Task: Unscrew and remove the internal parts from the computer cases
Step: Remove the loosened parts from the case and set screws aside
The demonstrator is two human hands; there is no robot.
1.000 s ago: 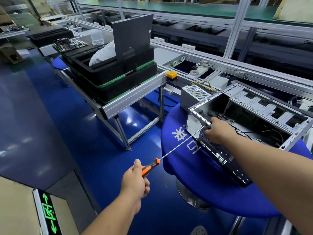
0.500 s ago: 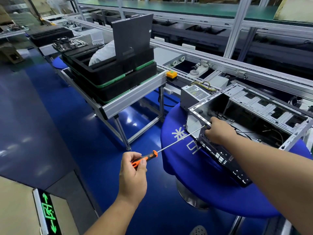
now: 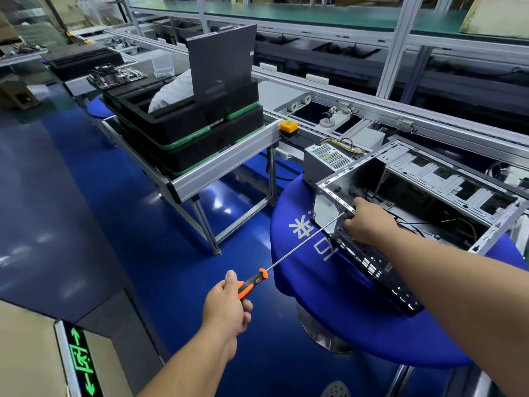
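Head view: left hand (image 3: 226,306) grips the orange-and-black long-shafted screwdriver (image 3: 289,257); right hand (image 3: 365,222), fingers curled, steadies its tip at the open grey metal computer case (image 3: 446,181).

Open metal PC case (image 3: 429,179) on side

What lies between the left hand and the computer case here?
In the head view, only the screwdriver's bare shaft, running from the left hand to the computer case edge by the right hand.

A screwdriver (image 3: 289,253) is gripped at its handle by the left hand (image 3: 227,306). Its tip is met at the case (image 3: 415,196) edge by the right hand (image 3: 367,222), on a blue desk (image 3: 329,296).
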